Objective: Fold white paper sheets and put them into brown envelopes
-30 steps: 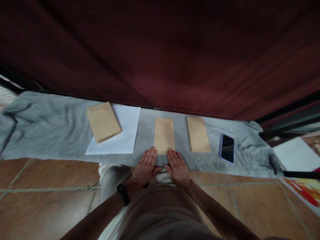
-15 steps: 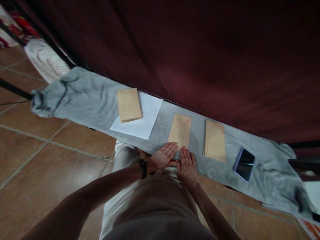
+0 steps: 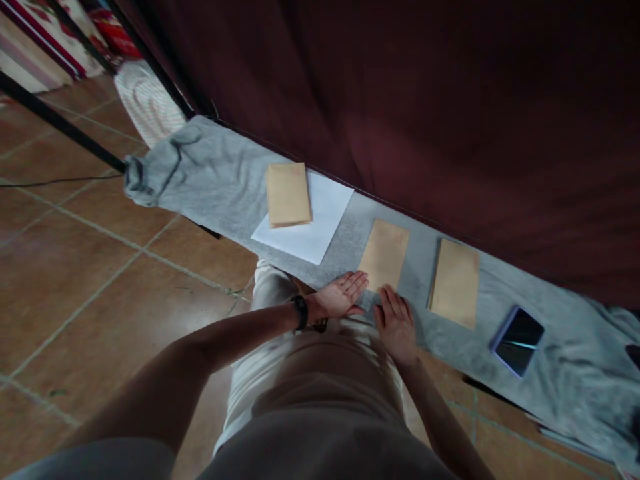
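Note:
A single brown paper envelope [image 3: 385, 252] lies flat on the grey cloth, straight ahead of me. My left hand [image 3: 343, 295], with a black band on the wrist, is at its near left corner, tilted, fingers stretched out and holding nothing. At the near right edge rests my right hand [image 3: 397, 325], its fingers extended and the fingertips on or just beside the paper. Further right is a stack of brown envelopes [image 3: 455, 285]. To the left, another brown envelope stack [image 3: 289, 195] sits on a white paper sheet [image 3: 330, 223].
A phone [image 3: 519, 340] lies on the right part of the narrow surface, which a grey cloth [image 3: 215, 173] covers. Behind it hangs a dark red curtain [image 3: 450, 120]. Black frame bars [image 3: 60, 123] stand at the left, above the tiled floor [image 3: 90, 267].
My view has shifted, so everything sits further right in it. My left hand has tilted up off the envelope's near end, and the hands have moved slightly apart.

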### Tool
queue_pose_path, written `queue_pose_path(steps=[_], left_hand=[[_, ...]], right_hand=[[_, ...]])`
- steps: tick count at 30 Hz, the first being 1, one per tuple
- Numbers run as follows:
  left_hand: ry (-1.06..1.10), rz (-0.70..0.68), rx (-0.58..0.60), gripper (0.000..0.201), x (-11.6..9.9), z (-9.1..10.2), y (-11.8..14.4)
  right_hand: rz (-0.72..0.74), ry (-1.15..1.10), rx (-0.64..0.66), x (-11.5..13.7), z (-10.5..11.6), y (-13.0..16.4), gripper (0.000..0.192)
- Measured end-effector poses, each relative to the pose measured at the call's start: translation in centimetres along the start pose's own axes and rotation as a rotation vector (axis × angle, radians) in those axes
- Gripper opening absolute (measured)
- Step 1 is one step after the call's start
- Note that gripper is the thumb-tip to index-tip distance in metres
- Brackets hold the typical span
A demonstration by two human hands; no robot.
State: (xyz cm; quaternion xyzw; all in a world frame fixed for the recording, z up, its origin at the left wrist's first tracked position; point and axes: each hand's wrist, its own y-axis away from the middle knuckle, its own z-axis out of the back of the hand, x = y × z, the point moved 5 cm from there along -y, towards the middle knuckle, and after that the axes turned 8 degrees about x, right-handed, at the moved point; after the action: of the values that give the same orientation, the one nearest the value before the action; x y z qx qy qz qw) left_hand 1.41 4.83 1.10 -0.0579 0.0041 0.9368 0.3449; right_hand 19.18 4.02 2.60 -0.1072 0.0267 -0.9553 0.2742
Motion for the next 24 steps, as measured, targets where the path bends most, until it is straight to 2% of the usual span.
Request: queue_pose_path(steps=[6,11,16,20,24], left_hand=[[-0.007,-0.018,0.005,0.073,0.2,0.2,0.1],[-0.015,-0.035,-0.012,0.076,0.2,-0.2,0.3],[0.030,-0.016,0.029,0.075,0.1,-0.1,0.4],[0.109,0.072,0.007,0.074,-0.4,0.7,0.4],[0.304,0.293,-0.097,0.048,-0.1,1.4,-0.4]], right_hand=[[0.024,0.088,0.069,-0.3,0.7,-1.2,0.039],[0.055,0.165,0.120,-0.4,1.2,-1.7,0.040],[0.076,0.178,0.184,-0.9,1.1,-2.7,0.030],[0.071,0.158,0.218,-1.1,1.0,-3.5,0.026],[0.053,0.162,0.233,-0.9,1.3,-3.7,0.025]])
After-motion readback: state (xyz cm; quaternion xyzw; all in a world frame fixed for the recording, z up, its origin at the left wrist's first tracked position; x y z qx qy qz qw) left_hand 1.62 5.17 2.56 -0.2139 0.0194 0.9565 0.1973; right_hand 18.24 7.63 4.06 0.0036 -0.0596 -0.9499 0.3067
